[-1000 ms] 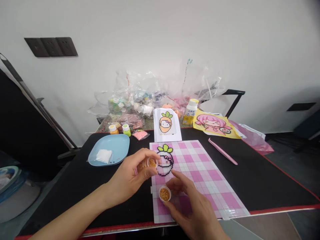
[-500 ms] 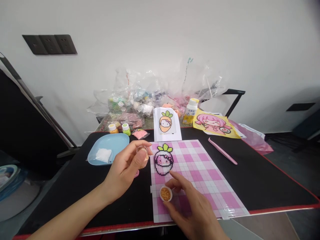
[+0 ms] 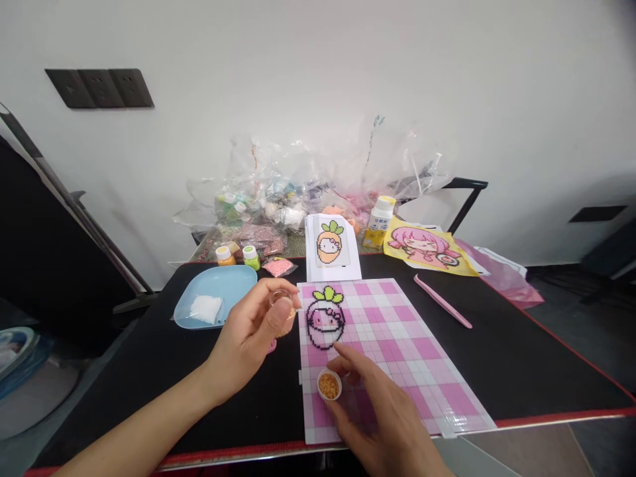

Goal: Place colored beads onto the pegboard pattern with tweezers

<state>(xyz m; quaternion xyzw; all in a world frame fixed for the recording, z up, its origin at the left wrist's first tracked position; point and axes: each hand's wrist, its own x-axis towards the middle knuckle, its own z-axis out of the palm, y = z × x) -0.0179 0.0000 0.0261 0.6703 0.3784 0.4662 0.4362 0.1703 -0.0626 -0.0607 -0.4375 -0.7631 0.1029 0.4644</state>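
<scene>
Head view: left grip (image 3: 247, 338) wrapped round clear jar (image 3: 289, 322); right grip (image 3: 378, 401) pinching cap (image 3: 318, 387) of beads (image 3: 329, 384)

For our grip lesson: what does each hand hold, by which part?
Left hand: a clear jar, by its sides. Right hand: a small white cup of beads, by its edges.

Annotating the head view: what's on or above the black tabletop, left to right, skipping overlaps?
Light-blue plastic tray → small clear round jar in the left hand → small white round cup of orange beads in the right hand → slim pink plastic tool.
</scene>
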